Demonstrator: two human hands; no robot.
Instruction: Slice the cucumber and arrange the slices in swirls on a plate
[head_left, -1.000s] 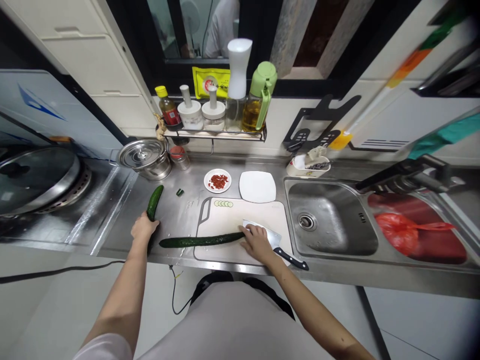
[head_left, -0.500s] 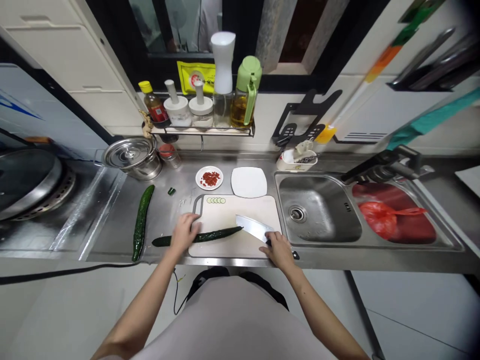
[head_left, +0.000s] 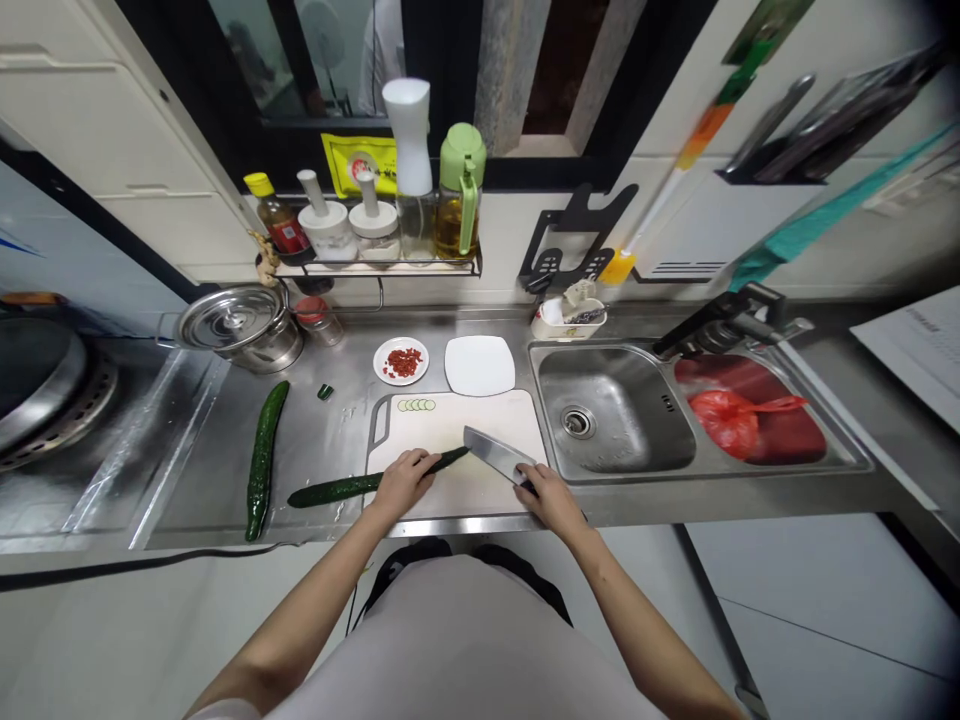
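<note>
Under the left fingers [head_left: 422, 464] and right fingers [head_left: 534, 476], a pale board [head_left: 491, 415] lies on the steel worktop [head_left: 311, 435], a sink [head_left: 637, 412] to their right. The left curl over a slender, dark-green cucumber [head_left: 349, 487]; the right wrap a knife [head_left: 495, 455] handle.

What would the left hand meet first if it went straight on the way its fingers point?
Beyond the cucumber under it, the left hand would probably meet the knife first, near its tip. Depth is unclear from this view, so it might just miss that tip.
</note>
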